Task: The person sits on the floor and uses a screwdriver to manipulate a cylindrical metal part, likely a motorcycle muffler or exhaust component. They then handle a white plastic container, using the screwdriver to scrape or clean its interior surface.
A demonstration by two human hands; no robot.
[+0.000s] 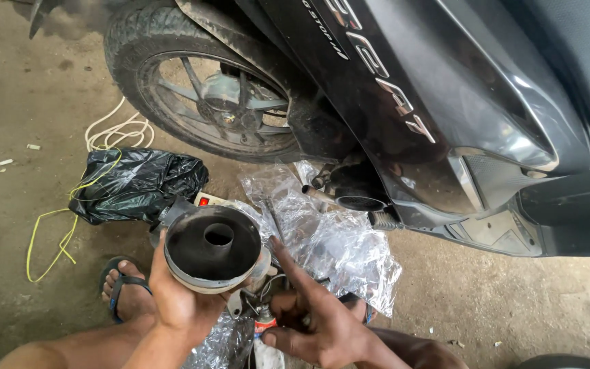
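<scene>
Low in the middle of the frame the left hand cups a round, dark metal pulley part from beneath, fingers wrapped under its rim so that the wide conical face and its central bore tilt up toward the camera. Just to the right of it, the right hand is closed around a small can with a red band, gripped near its top, while the forefinger stretches up and left toward the edge of the part; whether the fingertip touches the rim cannot be told. Both hands work over a crumpled clear plastic sheet spread on the concrete floor, with a black plastic bag at centre left, yellow and white cords beyond it, and a sandalled foot at lower left. The dark scooter fills the upper right, its rear wheel at upper centre. To handle this well, the part seems best kept level and supported under its rim rather than pinched, since its face looks smooth and greasy and could slip. The can would do well held upright and close to the bore, so anything applied lands on the part and stray drops fall on the plastic, not the dusty floor.
</scene>
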